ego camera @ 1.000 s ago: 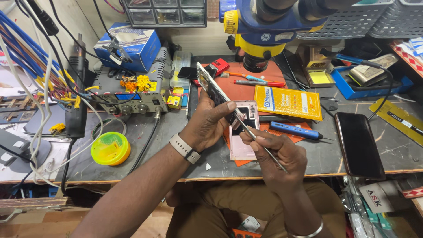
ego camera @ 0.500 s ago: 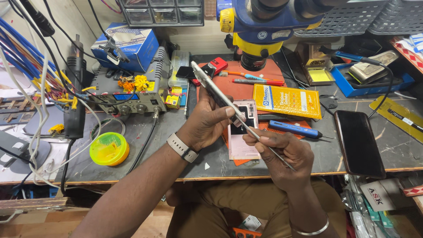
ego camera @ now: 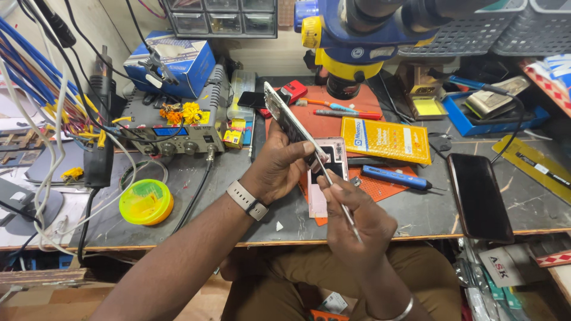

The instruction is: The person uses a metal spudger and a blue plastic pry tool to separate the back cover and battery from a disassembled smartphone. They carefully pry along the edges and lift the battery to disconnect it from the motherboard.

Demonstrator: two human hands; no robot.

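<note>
Left hand (ego camera: pixel 279 163) up over the grey cluttered counter (ego camera: pixel 250 220), fingers wrapped around a slim silver-edged phone (ego camera: pixel 288 122) held on its edge, tilted away toward the blue-and-yellow microscope (ego camera: pixel 357 35). Right hand (ego camera: pixel 357 220) just below it, pinching a thin metal pair of tweezers (ego camera: pixel 333 190), their tip at the phone's lower end. Under both hands lies a pink phone back shell (ego camera: pixel 330 157) on an orange work mat (ego camera: pixel 380 184). A blue-handled screwdriver (ego camera: pixel 395 178) lies right of that, a black phone face-down (ego camera: pixel 479 196) further right. A round yellow-green tub (ego camera: pixel 146 202) sits well to the left.
</note>
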